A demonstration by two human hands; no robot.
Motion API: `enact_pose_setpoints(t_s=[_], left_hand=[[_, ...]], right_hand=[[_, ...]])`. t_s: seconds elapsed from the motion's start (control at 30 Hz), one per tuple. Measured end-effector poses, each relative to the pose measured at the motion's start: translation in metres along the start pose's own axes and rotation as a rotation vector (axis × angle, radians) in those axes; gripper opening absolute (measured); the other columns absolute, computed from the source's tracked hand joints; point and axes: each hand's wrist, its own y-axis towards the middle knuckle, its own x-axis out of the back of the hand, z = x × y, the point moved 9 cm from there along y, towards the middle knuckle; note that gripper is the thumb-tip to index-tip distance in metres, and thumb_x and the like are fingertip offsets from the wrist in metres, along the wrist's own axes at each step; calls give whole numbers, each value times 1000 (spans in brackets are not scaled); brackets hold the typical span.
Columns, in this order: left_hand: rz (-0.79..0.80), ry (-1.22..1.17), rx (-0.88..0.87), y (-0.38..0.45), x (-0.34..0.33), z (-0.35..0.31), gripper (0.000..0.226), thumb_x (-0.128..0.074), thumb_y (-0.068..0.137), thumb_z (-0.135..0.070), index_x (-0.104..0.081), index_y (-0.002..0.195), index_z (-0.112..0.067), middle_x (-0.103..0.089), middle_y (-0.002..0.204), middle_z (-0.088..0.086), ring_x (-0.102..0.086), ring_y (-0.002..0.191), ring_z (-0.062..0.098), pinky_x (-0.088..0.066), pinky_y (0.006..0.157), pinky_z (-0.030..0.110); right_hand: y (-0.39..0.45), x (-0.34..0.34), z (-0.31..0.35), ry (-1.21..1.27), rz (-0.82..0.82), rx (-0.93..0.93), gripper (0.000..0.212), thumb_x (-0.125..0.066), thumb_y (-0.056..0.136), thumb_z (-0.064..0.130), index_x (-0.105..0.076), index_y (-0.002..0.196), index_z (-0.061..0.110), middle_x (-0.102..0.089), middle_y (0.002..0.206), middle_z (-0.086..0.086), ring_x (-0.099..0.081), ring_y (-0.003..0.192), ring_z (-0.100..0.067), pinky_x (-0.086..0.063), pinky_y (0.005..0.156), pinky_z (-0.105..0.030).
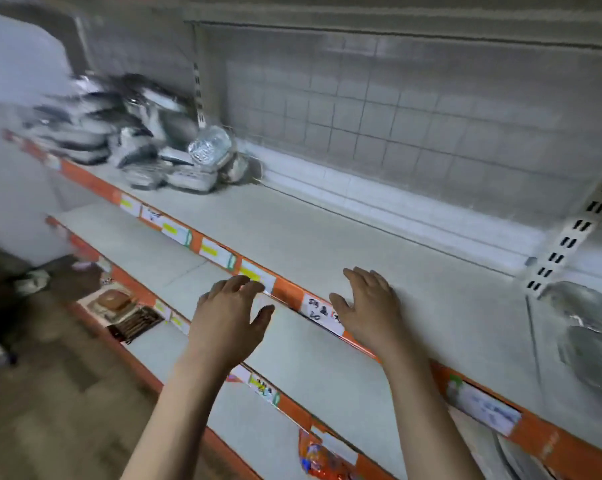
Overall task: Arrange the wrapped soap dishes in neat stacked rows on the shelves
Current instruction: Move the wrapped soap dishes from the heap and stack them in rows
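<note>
A loose pile of wrapped soap dishes point(133, 140), silvery metal in clear plastic, lies at the far left of the upper shelf point(327, 244). One round shiny dish point(210, 145) leans on top at the pile's right end. My left hand point(228, 315) hovers with fingers spread in front of the shelf's orange edge, holding nothing. My right hand point(369, 303) rests palm down on the front of the upper shelf, fingers apart and empty. Both hands are well to the right of the pile.
Orange price strips point(216, 252) with paper labels run along the shelf fronts. Wrapped metal plates point(590, 334) lie at the right end of the upper shelf. The lower shelf point(143, 244) sits below it. Small goods point(126, 313) and a red packet point(322, 459) sit on lower levels.
</note>
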Motion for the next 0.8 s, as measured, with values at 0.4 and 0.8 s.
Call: enact_pose_setpoints(t_s=[0.4, 0.8], left_hand=[[-27, -9, 253, 9, 41, 191, 36, -58, 87, -39, -64, 115, -18, -62, 119, -1, -57, 109, 26, -49, 85, 39], [-96, 149, 314, 119, 93, 320, 36, -63, 86, -36, -65, 115, -15, -62, 118, 5, -57, 106, 32, -49, 86, 43]], right_hand=[[84, -77, 174, 241, -6, 201, 45, -57, 92, 24, -49, 134, 13, -44, 140, -7, -40, 131, -25, -31, 106, -36], [227, -124, 281, 418, -54, 259, 44, -59, 90, 18, -51, 131, 7, -51, 133, -10, -45, 124, -28, -32, 101, -33]])
